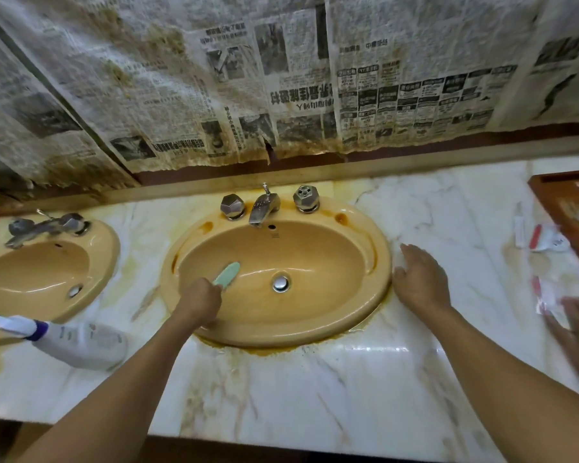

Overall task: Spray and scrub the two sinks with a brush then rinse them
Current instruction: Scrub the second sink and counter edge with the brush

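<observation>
The left hand (199, 300) is gripping the brush (227, 275), its long axis pointing away up the central sink's (380, 285) left wall; the right hand (422, 282) is resting spread on the table (315, 389) beside the rim.

The middle sink (376, 282) and the left sink (109, 248) are mustard-tan. The brush (227, 275) is pale mint green. The desk (348, 379) is white marble with grey-brown veins and rusty orange stains. The spray bottle (81, 342) is white with a purple collar. The newspaper (281, 78) is black-on-white print, blotched brown.
</observation>
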Demonstrator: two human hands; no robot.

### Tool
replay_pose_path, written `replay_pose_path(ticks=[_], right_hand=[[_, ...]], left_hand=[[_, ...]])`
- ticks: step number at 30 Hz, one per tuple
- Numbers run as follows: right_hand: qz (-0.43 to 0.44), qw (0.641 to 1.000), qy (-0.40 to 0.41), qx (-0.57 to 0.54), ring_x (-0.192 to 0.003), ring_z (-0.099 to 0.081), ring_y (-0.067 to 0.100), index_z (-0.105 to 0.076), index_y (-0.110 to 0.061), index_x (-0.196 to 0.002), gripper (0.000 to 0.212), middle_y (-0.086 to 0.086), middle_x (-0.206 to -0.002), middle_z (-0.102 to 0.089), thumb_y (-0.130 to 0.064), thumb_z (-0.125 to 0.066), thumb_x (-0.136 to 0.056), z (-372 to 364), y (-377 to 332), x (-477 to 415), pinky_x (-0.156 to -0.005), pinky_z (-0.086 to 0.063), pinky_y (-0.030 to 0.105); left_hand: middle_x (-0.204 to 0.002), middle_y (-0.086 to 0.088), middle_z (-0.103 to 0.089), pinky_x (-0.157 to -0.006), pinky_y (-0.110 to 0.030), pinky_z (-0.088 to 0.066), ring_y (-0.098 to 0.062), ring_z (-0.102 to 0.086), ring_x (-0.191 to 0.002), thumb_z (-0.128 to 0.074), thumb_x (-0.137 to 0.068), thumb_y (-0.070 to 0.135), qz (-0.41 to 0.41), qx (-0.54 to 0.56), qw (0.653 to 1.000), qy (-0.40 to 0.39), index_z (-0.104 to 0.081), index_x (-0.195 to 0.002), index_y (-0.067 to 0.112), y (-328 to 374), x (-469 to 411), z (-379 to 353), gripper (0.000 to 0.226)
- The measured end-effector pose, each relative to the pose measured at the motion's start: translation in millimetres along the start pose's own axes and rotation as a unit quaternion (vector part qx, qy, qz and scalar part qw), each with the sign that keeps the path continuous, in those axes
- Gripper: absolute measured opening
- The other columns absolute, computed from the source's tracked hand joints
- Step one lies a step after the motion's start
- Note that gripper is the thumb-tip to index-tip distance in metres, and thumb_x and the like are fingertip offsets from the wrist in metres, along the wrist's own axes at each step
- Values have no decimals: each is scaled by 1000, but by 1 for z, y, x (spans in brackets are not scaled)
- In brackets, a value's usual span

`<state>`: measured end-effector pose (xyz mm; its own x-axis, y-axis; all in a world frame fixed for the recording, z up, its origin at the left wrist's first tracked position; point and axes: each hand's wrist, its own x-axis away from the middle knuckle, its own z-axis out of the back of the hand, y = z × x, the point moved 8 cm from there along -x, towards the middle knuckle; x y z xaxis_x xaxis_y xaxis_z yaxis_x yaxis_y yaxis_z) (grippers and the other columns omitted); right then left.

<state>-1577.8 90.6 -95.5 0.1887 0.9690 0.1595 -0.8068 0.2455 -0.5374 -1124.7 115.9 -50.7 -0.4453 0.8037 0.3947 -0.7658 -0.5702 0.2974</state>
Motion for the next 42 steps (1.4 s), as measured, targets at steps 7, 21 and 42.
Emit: replay_pose_path(ticks=[7, 21, 42], right_hand=[[66, 987, 63, 130, -155, -20, 20, -41, -16, -155, 67, 1, -166, -28, -41, -13, -100, -25, 14, 16, -126, -11, 44], [59, 985, 103, 122, -154, -23, 18, -47, -16, -152, 62, 0, -165, -32, -36, -21, -99, -23, 13, 14, -126, -15, 45], [61, 984, 120, 119, -154, -23, 18, -49, -16, -151, 60, 1, -164, -34, -34, -25, -99, -20, 13, 14, -126, -16, 46]], left_hand=[[-86, -4, -62, -64, -29, -46, -20, -61, -79, -51, -101, 25, -113, -339, 932, -55, -61, -88, 12, 4, -20, -7, 21], [-103, 3, -67, -73, -24, -46, -12, -58, -86, -61, -96, 34, -174, -397, 883, -182, -74, -113, 20, 6, -64, -58, 25], [-79, -4, -64, -61, -30, -40, -26, -61, -79, -58, -90, 21, -136, -264, 949, -105, -78, -92, 14, 37, -93, -99, 21]])
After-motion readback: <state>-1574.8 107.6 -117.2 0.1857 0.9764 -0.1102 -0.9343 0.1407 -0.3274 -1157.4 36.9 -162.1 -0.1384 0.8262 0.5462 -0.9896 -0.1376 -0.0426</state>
